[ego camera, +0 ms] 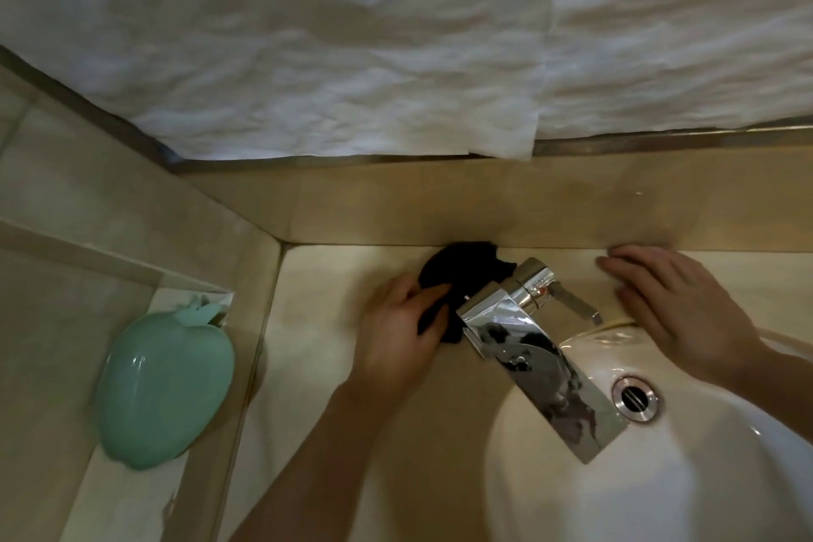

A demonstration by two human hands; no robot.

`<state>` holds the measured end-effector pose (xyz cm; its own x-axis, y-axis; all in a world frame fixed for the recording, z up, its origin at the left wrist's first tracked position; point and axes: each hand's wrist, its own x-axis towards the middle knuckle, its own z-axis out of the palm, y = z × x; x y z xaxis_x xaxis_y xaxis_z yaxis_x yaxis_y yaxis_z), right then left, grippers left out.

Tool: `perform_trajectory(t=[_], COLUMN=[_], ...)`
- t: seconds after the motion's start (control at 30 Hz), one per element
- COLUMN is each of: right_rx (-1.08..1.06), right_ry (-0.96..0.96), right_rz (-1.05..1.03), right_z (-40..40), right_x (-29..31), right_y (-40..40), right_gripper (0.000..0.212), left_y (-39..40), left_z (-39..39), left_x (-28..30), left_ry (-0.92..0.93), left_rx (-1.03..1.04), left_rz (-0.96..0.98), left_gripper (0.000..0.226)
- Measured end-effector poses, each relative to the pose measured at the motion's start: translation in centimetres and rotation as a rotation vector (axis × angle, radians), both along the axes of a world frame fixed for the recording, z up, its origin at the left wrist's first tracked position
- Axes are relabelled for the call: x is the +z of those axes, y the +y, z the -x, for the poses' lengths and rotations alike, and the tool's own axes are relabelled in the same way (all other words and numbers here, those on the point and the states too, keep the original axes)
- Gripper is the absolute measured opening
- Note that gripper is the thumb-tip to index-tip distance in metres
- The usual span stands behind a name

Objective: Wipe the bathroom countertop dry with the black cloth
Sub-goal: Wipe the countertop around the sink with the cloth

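My left hand gripped the crumpled black cloth, fingers curled over its near edge and pinching it against the glossy beige stone countertop. The cloth lay bunched at the back of the counter, touching the beige tiled backsplash and tucked just behind and to the left of the shiny chrome flat-spout faucet. My right hand rested flat on the counter to the right of the faucet, palm down, fingers straight and only slightly spread, their tips near the backsplash. The faucet's spout reached out over the white oval ceramic basin, beside the round chrome drain. Well to the left, on a lower ledge, sat a mint-green apple-shaped plastic dish. White crumpled paper sheets covered the wall above the backsplash.
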<state>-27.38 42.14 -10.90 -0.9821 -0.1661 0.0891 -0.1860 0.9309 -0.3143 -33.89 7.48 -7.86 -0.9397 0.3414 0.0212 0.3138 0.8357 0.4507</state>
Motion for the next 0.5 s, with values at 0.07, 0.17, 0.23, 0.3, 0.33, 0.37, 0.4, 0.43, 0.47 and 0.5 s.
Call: perform_trajectory(t=[0.07,0.17,0.23,0.3,0.33,0.37,0.4,0.43,0.47,0.5], right_rx=[-0.001,0.003,0.006,0.004,0.007,0.014,0.018,0.018,0.020,0.018], right_ry=[0.013,0.027,0.032,0.044,0.053,0.060,0.064,0.066,0.063,0.057], right_rz=[-0.012,-0.024,-0.040,-0.052,-0.052,-0.054,-0.056,-0.057,-0.057,-0.056], right_z=[0.0,0.1,0.1,0.2,0.2,0.2,0.2,0.3,0.3,0.3], right_x=[0.2,0.2,-0.2,-0.4,-0.4,-0.5,-0.5,-0.5,-0.5,-0.5], right_y=[-0.3,-0.3,-0.2,-0.1,-0.1,-0.1,-0.1,0.0,0.0,0.1], right_gripper=[0.046,0.046,0.045,0.044,0.044,0.044,0.044,0.044,0.044,0.044], left_y=[0.4,1.8,2.0,1.8,1.8,1.7,1.6,1.5,1.2,1.0], left_z=[1.2,3.0,3.8,4.0,3.9,3.6,3.3,2.9,2.5,2.0], left_x=[-0.6,-0.8,-1.7,-2.6,-2.8,-2.9,-3.0,-3.0,-3.1,-3.1], left_ry=[0.074,-0.121,-0.187,-0.163,-0.142,-0.125,-0.110,-0.100,-0.096,-0.103], left_rx=[-0.181,-0.419,-0.439,-0.461,-0.461,-0.444,-0.419,-0.391,-0.362,-0.335], left_rz=[-0.068,-0.182,-0.185,-0.196,-0.210,-0.229,-0.244,-0.256,-0.263,-0.267], left_gripper=[0.046,0.063,0.067,0.064,0.061,0.059,0.056,0.053,0.051,0.050])
